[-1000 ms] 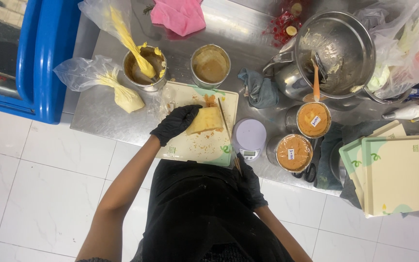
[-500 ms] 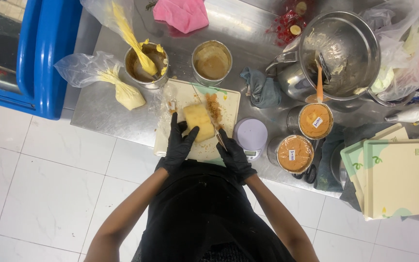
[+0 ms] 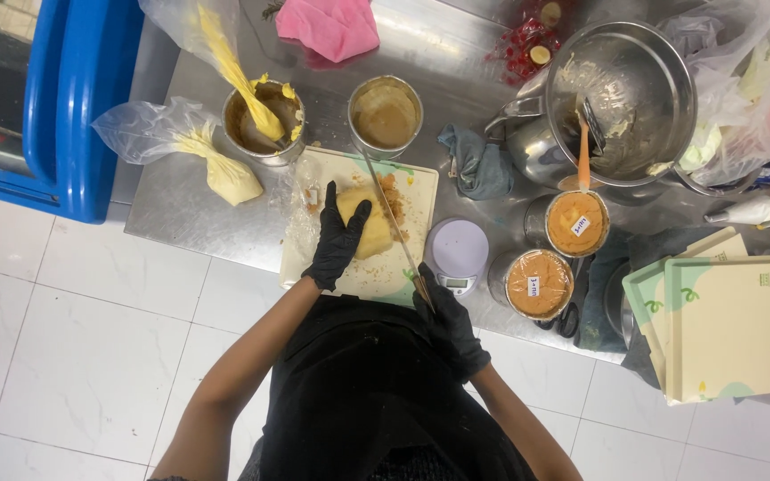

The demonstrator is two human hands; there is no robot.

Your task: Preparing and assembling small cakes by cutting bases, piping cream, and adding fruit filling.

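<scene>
On the white rectangular cutting board [image 3: 313,267], a yellow cake block [image 3: 374,233] is pressed under the flat-fingered black-gloved left hand [image 3: 338,239], while a long thin-bladed knife [image 3: 391,218] is gripped by the clenched black-gloved right hand [image 3: 450,328].

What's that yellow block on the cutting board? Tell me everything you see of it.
The yellow block looks like soft sponge cake, pale yellow with a browner, crumbly right edge. It lies flat near the middle of the white cutting board. The gloved left hand presses on it from above, while a long knife held by the right hand runs along its right side.
</scene>
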